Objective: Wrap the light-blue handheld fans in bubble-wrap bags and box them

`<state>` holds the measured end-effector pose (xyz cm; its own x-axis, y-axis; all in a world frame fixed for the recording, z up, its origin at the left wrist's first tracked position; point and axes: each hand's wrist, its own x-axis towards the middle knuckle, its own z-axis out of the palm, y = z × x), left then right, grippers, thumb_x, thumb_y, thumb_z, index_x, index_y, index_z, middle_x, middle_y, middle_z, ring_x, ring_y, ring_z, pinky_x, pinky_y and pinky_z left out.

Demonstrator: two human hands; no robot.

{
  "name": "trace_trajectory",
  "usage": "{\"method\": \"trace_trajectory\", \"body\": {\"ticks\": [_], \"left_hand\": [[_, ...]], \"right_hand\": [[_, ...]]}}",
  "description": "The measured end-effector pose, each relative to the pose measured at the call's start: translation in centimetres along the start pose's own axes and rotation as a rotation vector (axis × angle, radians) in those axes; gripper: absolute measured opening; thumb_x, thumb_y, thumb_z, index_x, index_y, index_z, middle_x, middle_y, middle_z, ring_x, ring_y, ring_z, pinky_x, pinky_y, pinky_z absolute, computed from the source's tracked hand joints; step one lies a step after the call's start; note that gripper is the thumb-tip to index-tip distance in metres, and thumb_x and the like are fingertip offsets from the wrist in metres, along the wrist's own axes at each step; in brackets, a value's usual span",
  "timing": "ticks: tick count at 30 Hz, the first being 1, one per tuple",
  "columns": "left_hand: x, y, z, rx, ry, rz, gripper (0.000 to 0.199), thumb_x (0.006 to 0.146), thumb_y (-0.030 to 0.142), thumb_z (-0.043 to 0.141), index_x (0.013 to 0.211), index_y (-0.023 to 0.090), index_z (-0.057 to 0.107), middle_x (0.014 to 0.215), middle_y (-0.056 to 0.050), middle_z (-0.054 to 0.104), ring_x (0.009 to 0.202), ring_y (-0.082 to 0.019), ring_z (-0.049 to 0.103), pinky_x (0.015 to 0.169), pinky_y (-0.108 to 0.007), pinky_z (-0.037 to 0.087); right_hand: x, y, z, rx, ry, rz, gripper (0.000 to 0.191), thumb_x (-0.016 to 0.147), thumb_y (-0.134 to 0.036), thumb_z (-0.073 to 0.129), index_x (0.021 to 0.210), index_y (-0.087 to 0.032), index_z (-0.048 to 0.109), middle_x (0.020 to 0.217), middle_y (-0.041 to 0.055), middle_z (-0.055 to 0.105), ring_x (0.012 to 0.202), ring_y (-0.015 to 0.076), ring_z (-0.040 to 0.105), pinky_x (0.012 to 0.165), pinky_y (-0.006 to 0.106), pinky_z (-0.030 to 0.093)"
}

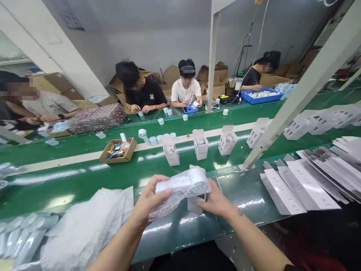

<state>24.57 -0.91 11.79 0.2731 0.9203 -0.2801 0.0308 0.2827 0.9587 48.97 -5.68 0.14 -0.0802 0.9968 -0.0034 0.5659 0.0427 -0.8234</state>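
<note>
The left grip (153,197) is closed around the left end of a wrapped item (182,184), the thumb laid along its near side. In the head view, the only one, the item is held lengthwise above the near table (239,190), its other end left uncovered by the hand and reaching over a white carton (195,206). And that carton is pinched by the right grip (216,201), thumb in front, probably so that so light a box is kept from sliding or tipping. Whether item and carton touch cannot be told. To the left, clear wrap (84,222) is piled beside pale parts (31,237), presumably kept within easy reach; to the right, flat cartons (299,184) are fanned out, perhaps for easy picking. Beyond, open boxes (200,146) are stood upright in a row, apparently spaced to be kept apart.
</note>
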Motion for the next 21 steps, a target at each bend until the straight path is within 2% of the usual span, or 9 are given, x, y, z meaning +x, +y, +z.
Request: {"method": "trace_trajectory", "body": {"ticks": [3,5,7,9,11,12,14,17,21], "left_hand": [[-0.1,0.4,0.0,0.585,0.026,0.183,0.027,0.072,0.034,0.07,0.093,0.021,0.06,0.086,-0.003,0.065,0.077,-0.021,0.064,0.072,-0.031,0.049],[-0.7,0.5,0.5,0.997,-0.019,0.216,0.021,0.076,0.025,0.061,0.097,0.021,0.063,0.099,-0.007,0.065,0.088,-0.025,0.065,0.079,-0.035,0.05],[-1.4,1.0,1.6,1.319,-0.147,0.174,0.025,0.081,0.019,0.052,0.103,0.021,0.063,0.103,-0.01,0.064,0.086,-0.026,0.067,0.077,-0.037,0.051],[-1.7,1.7,2.9,1.51,-0.382,0.175,0.025,0.082,0.018,0.051,0.104,0.022,0.062,0.101,-0.011,0.065,0.084,-0.028,0.068,0.074,-0.039,0.052],[-1.5,2.3,4.0,1.573,-0.579,0.206,0.027,0.079,0.017,0.058,0.105,0.022,0.062,0.098,-0.01,0.067,0.087,-0.031,0.068,0.076,-0.041,0.053],[-1.2,2.3,4.4,1.582,-0.604,0.2,0.034,0.076,0.017,0.063,0.109,0.022,0.061,0.1,-0.011,0.068,0.09,-0.032,0.068,0.077,-0.042,0.053],[-0.8,1.7,4.7,1.58,-0.491,0.162,0.048,0.074,0.017,0.068,0.12,0.019,0.057,0.112,-0.015,0.066,0.096,-0.034,0.067,0.08,-0.044,0.054],[-1.0,-1.0,4.6,1.504,-0.279,0.241,0.044,0.084,0.019,0.06,0.127,0.015,0.052,0.133,-0.018,0.054,0.111,-0.033,0.061,0.088,-0.044,0.052],[-1.5,-5.5,4.7,1.499,-0.408,0.477,0.046,0.092,0.021,0.053,0.137,0.013,0.046,0.139,-0.018,0.053,0.123,-0.031,0.054,0.102,-0.045,0.044]], "right_hand": [[1.1,0.0,3.9,0.078,0.043,-0.017,0.072,0.061,-0.024,0.077,0.124,-0.024,0.041,0.12,0.0093,0.051,0.116,0.0308,0.053,0.1,0.05,0.046],[1.4,0.3,5.7,0.07,0.091,-0.047,0.069,0.06,-0.022,0.077,0.118,-0.024,0.041,0.117,0.0089,0.051,0.111,0.0299,0.055,0.096,0.05,0.048],[1.4,0.6,6.7,0.04,0.136,-0.146,0.067,0.06,-0.02,0.075,0.117,-0.023,0.041,0.116,0.0097,0.052,0.108,0.0302,0.055,0.094,0.051,0.049],[1.0,0.8,7.2,0.021,0.14,-0.322,0.067,0.061,-0.017,0.072,0.119,-0.024,0.04,0.116,0.0103,0.054,0.107,0.0305,0.056,0.092,0.05,0.051],[0.4,1.1,7.4,0.02,0.106,-0.489,0.07,0.061,-0.012,0.069,0.123,-0.025,0.038,0.119,0.0104,0.056,0.109,0.0301,0.056,0.093,0.049,0.051],[0.1,1.2,7.4,0.025,0.095,-0.529,0.072,0.061,-0.01,0.068,0.125,-0.025,0.037,0.121,0.0109,0.056,0.111,0.0302,0.056,0.094,0.049,0.051],[-0.5,1.8,7.6,0.039,0.106,-0.504,0.073,0.061,-0.009,0.067,0.125,-0.026,0.036,0.127,0.0127,0.055,0.116,0.0313,0.055,0.096,0.05,0.05],[-0.9,3.1,7.7,0.067,0.146,-0.382,0.071,0.065,-0.015,0.069,0.127,-0.025,0.035,0.133,0.0158,0.052,0.122,0.0342,0.054,0.097,0.052,0.051],[-1.2,4.0,7.7,0.105,0.068,-0.328,0.071,0.072,-0.026,0.069,0.133,-0.024,0.033,0.137,0.0171,0.051,0.127,0.0347,0.054,0.104,0.055,0.046]]}}
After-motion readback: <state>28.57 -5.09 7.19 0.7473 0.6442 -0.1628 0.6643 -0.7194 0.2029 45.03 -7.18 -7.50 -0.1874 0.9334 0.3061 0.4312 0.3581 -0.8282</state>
